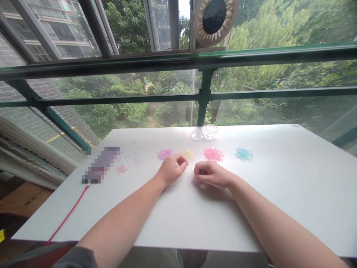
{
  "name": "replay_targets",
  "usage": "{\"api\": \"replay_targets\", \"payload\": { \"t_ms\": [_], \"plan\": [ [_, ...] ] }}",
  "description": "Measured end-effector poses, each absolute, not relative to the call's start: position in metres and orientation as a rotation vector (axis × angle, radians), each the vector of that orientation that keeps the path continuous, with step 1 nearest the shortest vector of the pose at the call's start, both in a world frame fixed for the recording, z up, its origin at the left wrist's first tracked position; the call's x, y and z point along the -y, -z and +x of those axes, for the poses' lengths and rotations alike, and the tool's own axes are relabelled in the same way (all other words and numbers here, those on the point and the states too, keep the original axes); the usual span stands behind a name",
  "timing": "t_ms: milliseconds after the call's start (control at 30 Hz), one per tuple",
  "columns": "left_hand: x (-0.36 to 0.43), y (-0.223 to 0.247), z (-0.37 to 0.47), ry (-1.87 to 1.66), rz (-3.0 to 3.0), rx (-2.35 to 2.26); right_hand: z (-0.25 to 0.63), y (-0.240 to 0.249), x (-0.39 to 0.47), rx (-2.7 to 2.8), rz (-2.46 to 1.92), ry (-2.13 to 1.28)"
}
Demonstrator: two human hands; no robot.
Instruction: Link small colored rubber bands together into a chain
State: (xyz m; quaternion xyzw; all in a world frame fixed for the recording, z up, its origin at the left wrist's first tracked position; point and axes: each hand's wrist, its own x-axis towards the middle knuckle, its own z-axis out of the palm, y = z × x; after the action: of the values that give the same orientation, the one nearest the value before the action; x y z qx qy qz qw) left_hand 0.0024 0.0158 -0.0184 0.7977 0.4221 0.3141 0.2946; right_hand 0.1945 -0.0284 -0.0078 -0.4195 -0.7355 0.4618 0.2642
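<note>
My left hand (pixel 173 168) is held just above the white table (pixel 167 219), its thumb and forefinger pinched together. A thin pink strand, like a stretched elastic band (pixel 190 167), runs from that pinch to my right hand (pixel 212 174). The right fingers are curled closed, low over the table. More thin pinkish loops (pixel 191 179) show beside the right fingertips; how they join the strand is too small to tell. Behind the hands lie small heaps of thin coloured loops: purple (pixel 164 153), yellow (pixel 187 155), pink (pixel 213 154) and turquoise (pixel 244 154).
Two clear round containers (pixel 211 131) stand at the table's back edge. Smaller mixed loops (pixel 138 159) lie to the left, beside a blurred-out dark device (pixel 102 165) with a red cable (pixel 68 216). A green railing (pixel 205 96) and windows rise behind; a fan (pixel 214 16) hangs above.
</note>
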Motion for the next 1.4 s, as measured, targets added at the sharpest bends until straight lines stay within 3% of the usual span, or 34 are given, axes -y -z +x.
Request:
{"api": "replay_targets", "payload": {
  "t_ms": [233, 700, 1100, 1400],
  "plan": [
    [-0.0088, 0.0143, 0.0023, -0.643, 2.175, -0.870, 0.1919, 0.0115, 0.0265, 1.947, -1.157, -1.159],
    [-0.0088, 0.0137, 0.0027, -0.620, 2.135, -0.856, 0.1925, 0.0109, 0.0273, 1.956, -1.217, -1.129],
    [-0.0065, 0.0126, 0.0032, -0.640, 2.133, -0.880, 0.1925, 0.0105, 0.0274, 1.936, -1.208, -1.150],
    [-0.0135, 0.0173, 0.0047, -0.809, 2.171, -1.066, 0.1958, 0.0080, 0.0275, 1.882, -1.082, -1.362]
  ]
}}
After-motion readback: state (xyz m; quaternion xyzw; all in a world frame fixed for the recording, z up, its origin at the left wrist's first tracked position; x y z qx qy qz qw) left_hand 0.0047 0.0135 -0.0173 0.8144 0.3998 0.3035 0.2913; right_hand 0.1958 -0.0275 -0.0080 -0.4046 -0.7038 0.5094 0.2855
